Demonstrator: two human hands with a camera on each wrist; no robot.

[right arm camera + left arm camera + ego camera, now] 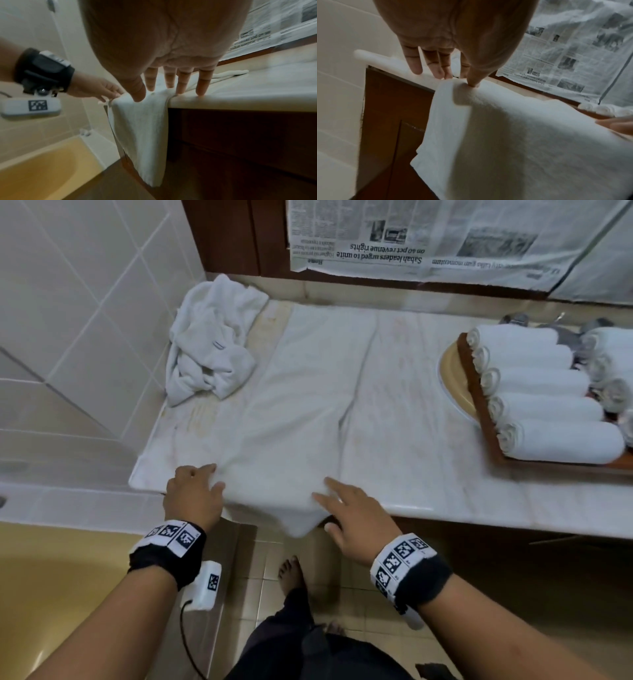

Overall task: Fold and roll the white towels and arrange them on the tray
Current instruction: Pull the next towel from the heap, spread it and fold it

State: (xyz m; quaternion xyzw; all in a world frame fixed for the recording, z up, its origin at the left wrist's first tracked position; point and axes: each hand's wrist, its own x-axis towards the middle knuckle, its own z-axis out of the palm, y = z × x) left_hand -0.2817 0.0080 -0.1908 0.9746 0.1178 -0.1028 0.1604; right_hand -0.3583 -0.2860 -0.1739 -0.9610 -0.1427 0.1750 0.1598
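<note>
We are standing at a marble counter [428, 419] w/ a white towel [301, 405] lying folded lengthwise on it, near end hanging over the front edge.

Far left, a tiled wall [68, 302] is closing that side, and a crumpled pile of unfolded towels [209, 344] is sitting in the back-left corner, just beside the flat towel.

Our left hand [193, 494] is resting at the towel's near-left corner, fingers nearly straight and loose, thumb tip pressing the cloth at the counter lip; it is gripping nothing. Our right hand [356, 518] is lying open on the near-right corner, fingers straight, touching towel and counter edge.

To roll well, we are probably needing to lift the hanging end onto the counter first, square both corners, then turn the roll away from us w/ even pressure from both hands so it is staying tight and straight.

Room is opening ahead along the towel's length; bare counter is lying to its right.

Far right, a wooden tray [486, 412] is holding five rolled towels [541, 395] side by side, well apart from our hands. More rolls are sitting behind them, so free tray space is hard to judge.
</note>
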